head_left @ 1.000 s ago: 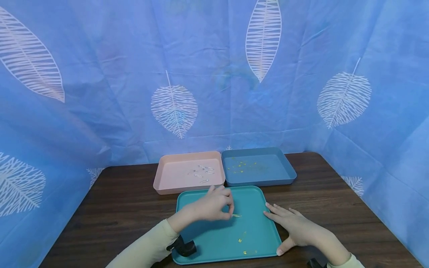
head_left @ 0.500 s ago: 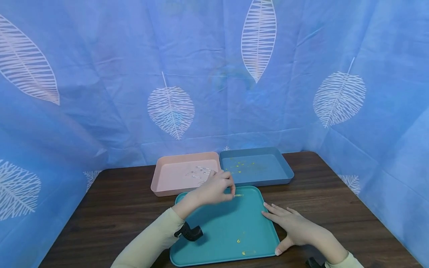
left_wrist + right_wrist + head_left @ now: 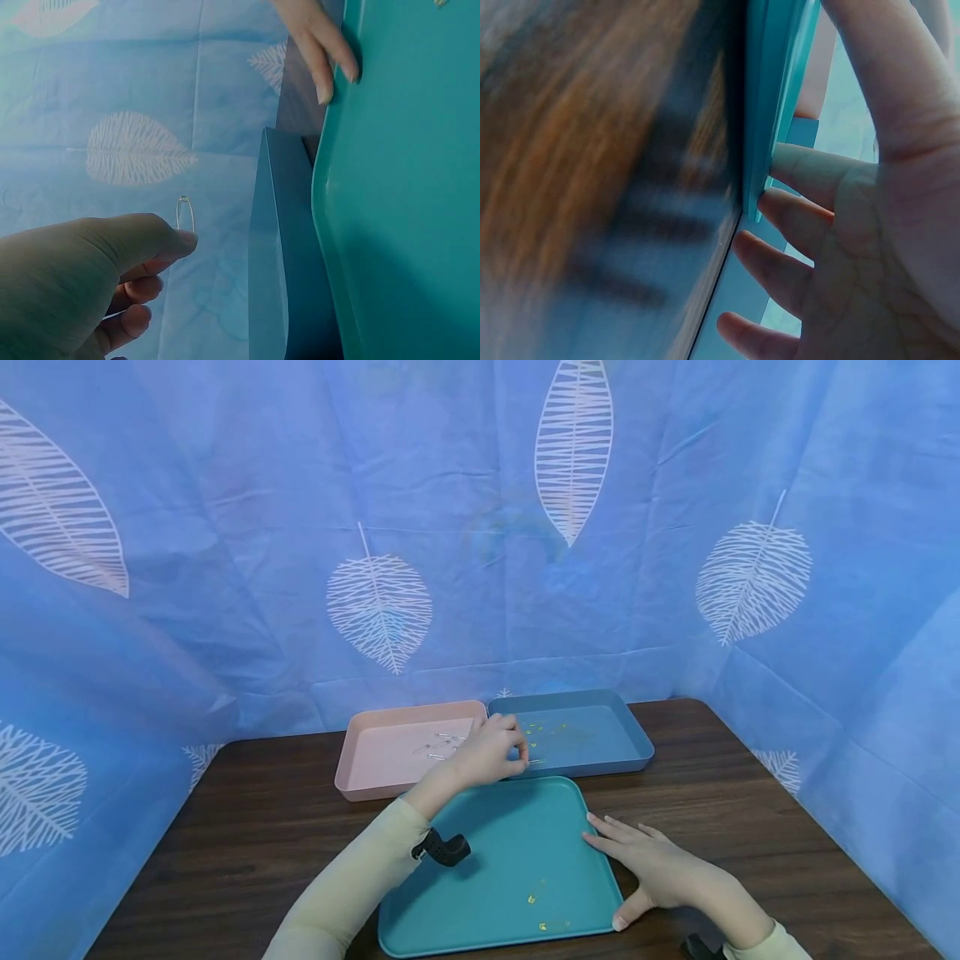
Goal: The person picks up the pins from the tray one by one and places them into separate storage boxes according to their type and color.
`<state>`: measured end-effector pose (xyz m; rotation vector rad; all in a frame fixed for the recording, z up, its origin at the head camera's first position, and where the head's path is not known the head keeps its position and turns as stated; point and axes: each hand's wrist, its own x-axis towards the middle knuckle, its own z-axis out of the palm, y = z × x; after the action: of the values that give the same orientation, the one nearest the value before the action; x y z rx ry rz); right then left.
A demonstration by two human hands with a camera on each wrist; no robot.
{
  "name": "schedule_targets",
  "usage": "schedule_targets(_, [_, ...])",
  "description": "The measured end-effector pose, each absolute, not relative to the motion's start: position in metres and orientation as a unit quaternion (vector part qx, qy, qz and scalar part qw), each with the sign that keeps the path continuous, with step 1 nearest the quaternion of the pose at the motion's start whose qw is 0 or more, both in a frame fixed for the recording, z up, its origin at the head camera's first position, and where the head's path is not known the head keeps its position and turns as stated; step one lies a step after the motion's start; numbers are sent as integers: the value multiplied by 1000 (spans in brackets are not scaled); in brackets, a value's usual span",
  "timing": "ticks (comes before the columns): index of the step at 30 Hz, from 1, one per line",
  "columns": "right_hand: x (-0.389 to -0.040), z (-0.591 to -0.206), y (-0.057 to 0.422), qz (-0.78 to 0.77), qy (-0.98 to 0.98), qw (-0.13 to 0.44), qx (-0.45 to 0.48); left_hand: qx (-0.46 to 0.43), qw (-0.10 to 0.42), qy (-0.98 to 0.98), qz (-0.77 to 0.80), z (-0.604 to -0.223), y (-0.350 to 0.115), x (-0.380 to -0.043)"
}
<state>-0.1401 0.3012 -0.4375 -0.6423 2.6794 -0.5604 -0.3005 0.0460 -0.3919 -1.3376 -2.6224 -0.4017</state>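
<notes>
Between thumb and fingertips, my left hand (image 3: 489,755) pinches a thin gold safety pin (image 3: 183,199), which points away from the fingers. In the head view that hand is over the near left corner of the blue tray (image 3: 600,739). Several small gold pins (image 3: 532,728) lie inside this tray. My right hand (image 3: 663,868) has its fingers spread at the right rim of the teal tray (image 3: 495,868), touching it. Near the front of the teal tray lie two small gold pins (image 3: 532,899), too small to see in detail.
A pink tray (image 3: 378,767) holding several silver pins (image 3: 442,743) stands left of the blue one, partly behind my left hand. All the trays rest on a dark wooden table (image 3: 247,827). A blue leaf-patterned cloth (image 3: 465,593) hangs behind and at both sides.
My left hand has carried the safety pin away from me, from above the teal tray to over the blue tray's near edge. The right hand stays at the teal rim.
</notes>
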Motion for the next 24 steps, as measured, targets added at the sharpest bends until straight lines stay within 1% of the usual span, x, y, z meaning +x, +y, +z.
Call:
schedule_targets(4, [-141,-437,301,-200,939,166,-227,-436,84,-884,-146,-392,50,-310])
schedule_targets(10, [-141,-437,300,-205,937,170,-227,-412,103,-894,-146,-398,57,-328])
schedule_targets(24, [-139,-437,301,-209,937,176,-218,-343,91,-921,-159,-407,70,-367])
